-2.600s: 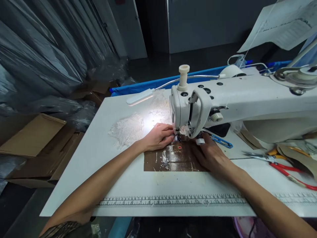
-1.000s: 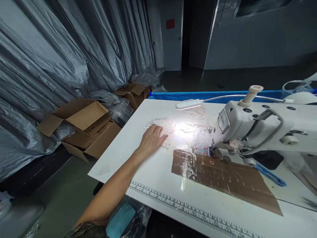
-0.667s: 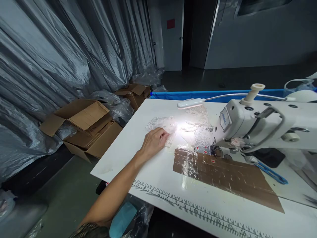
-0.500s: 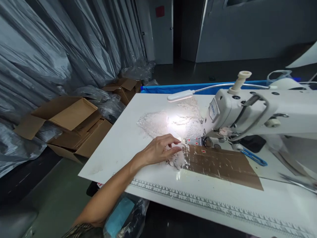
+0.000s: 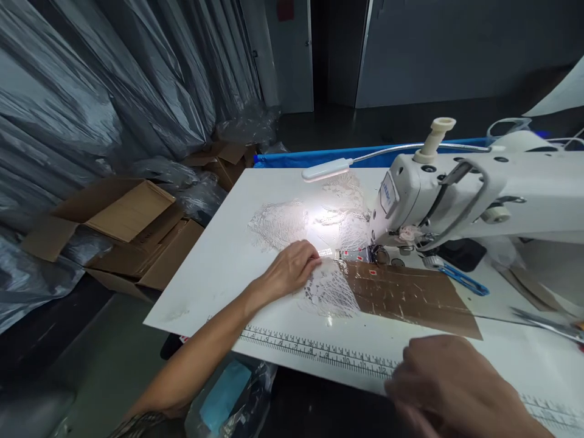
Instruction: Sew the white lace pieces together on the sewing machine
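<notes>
My left hand point(image 5: 292, 269) rests on the white table point(image 5: 219, 267) and pinches the edge of a white lace piece point(image 5: 331, 291) that lies partly over a brown taped patch point(image 5: 410, 295). A stack of more lace pieces point(image 5: 279, 218) lies under the lamp's light, behind my left hand. The white sewing machine point(image 5: 456, 188) stands to the right, its needle area just beyond the lace piece. My right hand point(image 5: 449, 386) is blurred at the near table edge, over the printed ruler point(image 5: 319, 351); its fingers do not show clearly.
A gooseneck lamp point(image 5: 326, 172) lights the lace. Blue tweezers point(image 5: 460, 278) lie right of the needle, scissors point(image 5: 547, 322) at the far right. Open cardboard boxes point(image 5: 123, 228) sit on the floor to the left, plastic-wrapped rolls behind them.
My left hand took a lace piece from the stack and drew it toward the needle, onto the brown patch. My right hand has come back into view at the near edge.
</notes>
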Demonstrator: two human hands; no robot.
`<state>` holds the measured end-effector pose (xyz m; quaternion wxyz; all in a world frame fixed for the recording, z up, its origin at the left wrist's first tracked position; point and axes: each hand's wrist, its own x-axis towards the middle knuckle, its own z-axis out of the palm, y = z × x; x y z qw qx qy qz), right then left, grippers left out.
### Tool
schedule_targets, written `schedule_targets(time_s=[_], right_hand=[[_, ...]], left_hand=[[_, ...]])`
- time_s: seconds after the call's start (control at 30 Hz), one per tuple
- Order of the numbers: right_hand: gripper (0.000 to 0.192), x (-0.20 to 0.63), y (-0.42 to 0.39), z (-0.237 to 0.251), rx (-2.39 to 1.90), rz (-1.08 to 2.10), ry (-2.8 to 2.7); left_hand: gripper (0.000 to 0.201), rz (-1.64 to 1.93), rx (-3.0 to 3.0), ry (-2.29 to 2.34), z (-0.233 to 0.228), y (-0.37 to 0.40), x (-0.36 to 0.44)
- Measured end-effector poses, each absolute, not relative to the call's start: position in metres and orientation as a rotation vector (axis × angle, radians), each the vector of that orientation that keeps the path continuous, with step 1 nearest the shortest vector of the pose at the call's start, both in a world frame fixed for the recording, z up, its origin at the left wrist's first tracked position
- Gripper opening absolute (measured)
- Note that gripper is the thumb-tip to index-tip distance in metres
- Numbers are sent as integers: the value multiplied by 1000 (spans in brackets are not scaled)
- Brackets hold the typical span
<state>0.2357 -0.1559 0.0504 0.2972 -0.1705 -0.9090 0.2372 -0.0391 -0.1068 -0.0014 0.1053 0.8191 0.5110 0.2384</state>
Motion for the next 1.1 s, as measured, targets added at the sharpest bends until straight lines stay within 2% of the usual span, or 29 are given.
schedule_targets(time_s=[0.1, 0.23, 0.3, 0.37, 0.47, 0.6, 0.77, 0.9, 0.97, 1.1], right_hand=[[9, 228, -140, 32, -788, 834, -2359], [39, 218, -128, 6, -1000, 1048, -2227], [44, 217, -126, 0, -998, 1121, -2199], [42, 218, -125, 0, -960, 1212, -2217], [32, 221, -125, 4, -926, 1305, -2245], [24, 220, -127, 8, -972, 1417, -2204], [23, 227, -128, 7, -952, 1621, -2123], [32, 240, -115, 8, -902, 1828, -2104], [35, 244, -103, 9, -942, 1790, -2132], [35, 243, -76, 8, -1248, 1360, -2240]], left_hand=[[26, 866, 2309, 1477, -1, -113, -26], [23, 1000, 2131, 1322, 10, -126, -5], [14, 988, 2067, 1244, 17, -133, 4], [11, 947, 2023, 1167, 22, -139, 11], [23, 907, 1949, 1099, 25, -147, 19], [30, 910, 1845, 1098, 29, -152, 25], [26, 836, 1954, 1156, 47, -148, 18], [24, 836, 1954, 1234, 58, -136, 5], [25, 837, 2023, 1332, 58, -124, -2], [27, 698, 2390, 1479, 48, -90, -9]])
